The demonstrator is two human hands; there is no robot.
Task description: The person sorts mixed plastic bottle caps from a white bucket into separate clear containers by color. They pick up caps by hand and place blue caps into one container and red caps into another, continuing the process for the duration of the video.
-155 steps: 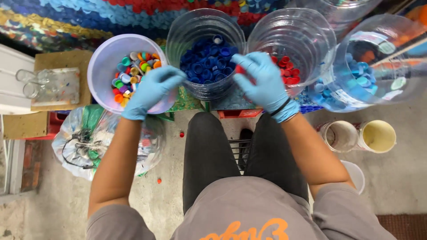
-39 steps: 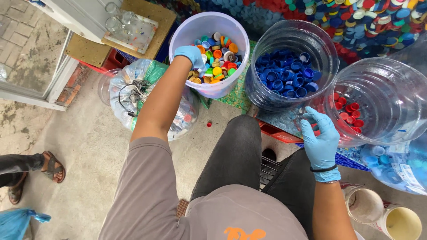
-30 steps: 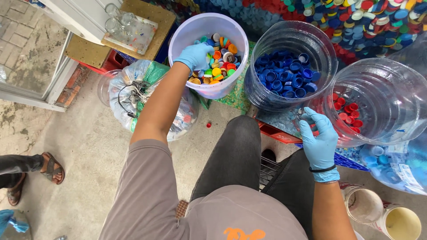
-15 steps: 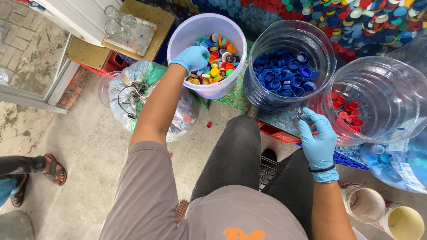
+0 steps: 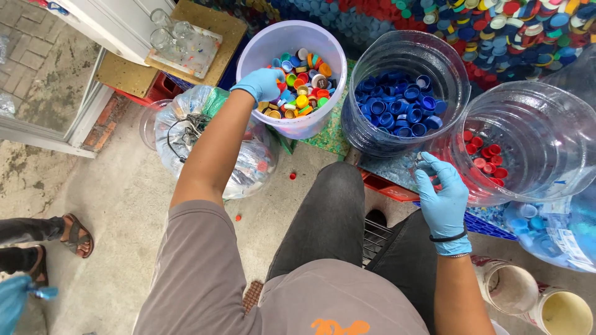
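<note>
My left hand (image 5: 264,84), in a blue glove, reaches into a pale plastic bucket (image 5: 261,43) of mixed coloured bottle caps (image 5: 304,80). Its fingers curl down into the heap, and what they hold is hidden. My right hand (image 5: 442,195), also gloved, hovers between a clear tub of blue caps (image 5: 397,102) and a clear tub of red caps (image 5: 487,155). Its thumb and fingers pinch a small greyish piece (image 5: 423,164).
A clear bag of plastic waste (image 5: 186,130) lies under my left arm. Paint tubs (image 5: 559,307) stand at the lower right, and a clear jug (image 5: 559,229) holds pale caps. A heap of caps (image 5: 496,31) lies behind. Another person's sandalled feet (image 5: 71,239) are on the concrete floor at left.
My left hand has shifted slightly within the mixed-cap bucket. My right hand has crept up toward the gap between the blue and red tubs. The other person's feet have moved.
</note>
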